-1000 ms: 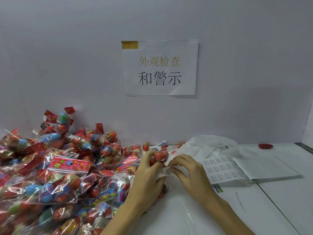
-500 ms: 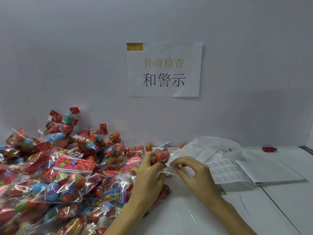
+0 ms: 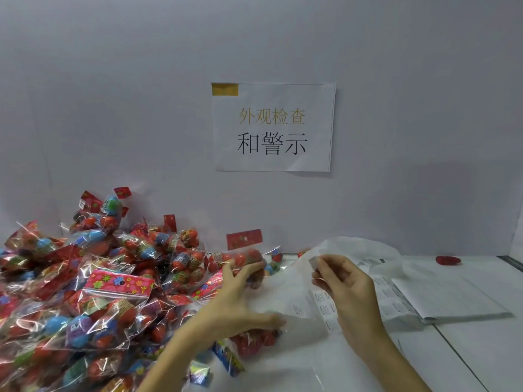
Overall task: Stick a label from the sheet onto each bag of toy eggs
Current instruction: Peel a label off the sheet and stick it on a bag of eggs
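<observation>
The left hand curls round a bag of eggs. The right hand pinches a small label at its fingertips, beside the bag. Press it flat, gently.

your left hand reaches forward, fingers curled in a grip, thumb spread low — your right hand is raised beside it, thumb and forefinger pinched together, wrist bent.
</observation>
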`<state>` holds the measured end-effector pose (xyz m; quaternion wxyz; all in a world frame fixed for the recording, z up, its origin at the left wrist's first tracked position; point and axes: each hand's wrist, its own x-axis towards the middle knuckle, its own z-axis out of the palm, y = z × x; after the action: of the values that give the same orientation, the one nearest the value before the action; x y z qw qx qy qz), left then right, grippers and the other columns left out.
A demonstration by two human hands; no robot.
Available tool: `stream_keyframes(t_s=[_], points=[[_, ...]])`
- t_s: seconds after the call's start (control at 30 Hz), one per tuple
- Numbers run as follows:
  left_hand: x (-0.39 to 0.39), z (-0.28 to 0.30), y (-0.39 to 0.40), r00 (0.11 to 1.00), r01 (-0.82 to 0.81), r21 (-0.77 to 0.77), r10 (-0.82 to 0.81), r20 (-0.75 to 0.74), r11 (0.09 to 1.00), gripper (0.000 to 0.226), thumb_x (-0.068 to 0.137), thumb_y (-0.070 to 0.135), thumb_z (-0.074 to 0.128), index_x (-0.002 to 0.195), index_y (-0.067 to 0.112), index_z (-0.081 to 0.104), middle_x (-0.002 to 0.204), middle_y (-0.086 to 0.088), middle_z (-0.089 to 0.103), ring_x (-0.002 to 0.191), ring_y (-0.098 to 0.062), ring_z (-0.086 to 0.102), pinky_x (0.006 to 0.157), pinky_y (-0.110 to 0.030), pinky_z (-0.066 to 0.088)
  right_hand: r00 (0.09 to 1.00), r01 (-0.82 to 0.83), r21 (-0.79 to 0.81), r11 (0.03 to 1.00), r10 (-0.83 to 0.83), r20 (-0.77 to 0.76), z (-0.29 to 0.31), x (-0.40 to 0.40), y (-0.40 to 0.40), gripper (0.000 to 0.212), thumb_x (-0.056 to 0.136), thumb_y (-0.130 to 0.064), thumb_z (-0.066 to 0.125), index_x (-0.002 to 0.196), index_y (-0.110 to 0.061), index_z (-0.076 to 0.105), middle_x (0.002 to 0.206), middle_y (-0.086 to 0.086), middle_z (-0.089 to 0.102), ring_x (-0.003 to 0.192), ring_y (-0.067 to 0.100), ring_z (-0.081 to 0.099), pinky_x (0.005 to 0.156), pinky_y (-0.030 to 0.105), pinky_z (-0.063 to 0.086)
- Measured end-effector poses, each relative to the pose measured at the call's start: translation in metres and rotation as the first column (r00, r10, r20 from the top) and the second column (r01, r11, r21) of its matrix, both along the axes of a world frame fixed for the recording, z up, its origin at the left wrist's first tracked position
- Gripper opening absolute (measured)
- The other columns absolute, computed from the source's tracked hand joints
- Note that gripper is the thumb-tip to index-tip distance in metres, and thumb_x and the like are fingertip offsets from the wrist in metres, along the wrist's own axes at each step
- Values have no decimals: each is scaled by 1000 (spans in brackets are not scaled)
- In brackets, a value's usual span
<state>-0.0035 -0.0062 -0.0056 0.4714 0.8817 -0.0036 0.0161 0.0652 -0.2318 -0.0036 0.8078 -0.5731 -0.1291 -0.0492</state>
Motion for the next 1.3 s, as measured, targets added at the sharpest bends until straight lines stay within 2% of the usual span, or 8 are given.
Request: stream_keyframes(t_s=[0.03, 0.1, 0.23, 0.43, 0.73, 0.87, 1.07, 1.3], points=[[-5, 7, 9, 995, 68, -92, -74, -62, 993, 98, 56, 73, 91, 141, 62, 43, 145, 21, 26, 130, -8, 49, 109, -23, 45, 997, -19, 66, 998, 23, -69, 1, 1, -2, 9, 90, -10, 76, 96, -4, 77, 92, 12, 76, 81, 18, 73, 73, 21, 60], [-10, 16, 15, 997, 80, -340, -72, 36, 937, 79, 63, 66, 91, 134, 61, 55, 147, 13, 51, 128, -11, 60, 110, -34, 49, 983, -61, 180, 982, 90, -157, 2, 3, -5, 15, 88, -7, 75, 101, -1, 76, 92, 14, 74, 80, 15, 72, 72, 20, 60], [-3, 18, -3, 923, -73, -692, 311, 226, 718, 31, 81, 37, 83, 112, 31, 81, 117, -2, 77, 104, -27, 76, 85, -34, 64, 948, -151, 301, 942, 224, -225, 4, 0, 0, 29, 76, -7, 76, 104, -1, 80, 93, 14, 77, 80, 15, 74, 73, 21, 61], [-7, 12, -27, 929, -7, -680, 257, 268, 733, 29, 86, 24, 79, 114, 26, 80, 116, -5, 77, 99, -30, 77, 84, -34, 64, 919, -272, 276, 922, 334, -210, 7, -17, 11, 22, 75, -9, 81, 96, 0, 80, 94, 19, 75, 81, 21, 74, 76, 26, 62], [-8, 9, -39, 926, 111, -646, 158, 344, 755, 58, 90, 11, 81, 139, 38, 63, 133, 4, 69, 107, -31, 75, 90, -38, 63, 990, -140, -62, 988, 137, -40, 22, -32, 12, 22, 77, -31, 81, 91, -15, 81, 88, 12, 78, 82, 25, 77, 71, 24, 60], [-7, 7, -44, 918, 83, -699, 218, 331, 710, 41, 94, 19, 76, 131, 36, 69, 126, 1, 74, 103, -33, 77, 86, -37, 64, 996, -82, -149, 985, 84, 8, 22, -34, 12, 18, 79, -35, 79, 89, -21, 81, 85, 5, 78, 78, 20, 76, 70, 22, 59], [-9, 5, -44, 938, 101, -704, 169, 303, 703, 41, 98, 17, 69, 133, 38, 68, 131, -4, 72, 112, -30, 74, 90, -35, 62, 999, -18, -200, 980, 24, 27, 16, -31, 14, 4, 90, -17, 78, 87, -16, 79, 78, 2, 76, 72, 13, 73, 70, 17, 56], [-11, 3, -51, 911, 71, -684, 232, 341, 726, 38, 94, 18, 74, 127, 36, 73, 122, -7, 77, 107, -29, 76, 87, -39, 64, 998, 15, -280, 960, 3, 64, 11, -33, 17, 7, 89, -17, 80, 84, -20, 77, 76, -4, 77, 71, 6, 73, 66, 11, 52]])
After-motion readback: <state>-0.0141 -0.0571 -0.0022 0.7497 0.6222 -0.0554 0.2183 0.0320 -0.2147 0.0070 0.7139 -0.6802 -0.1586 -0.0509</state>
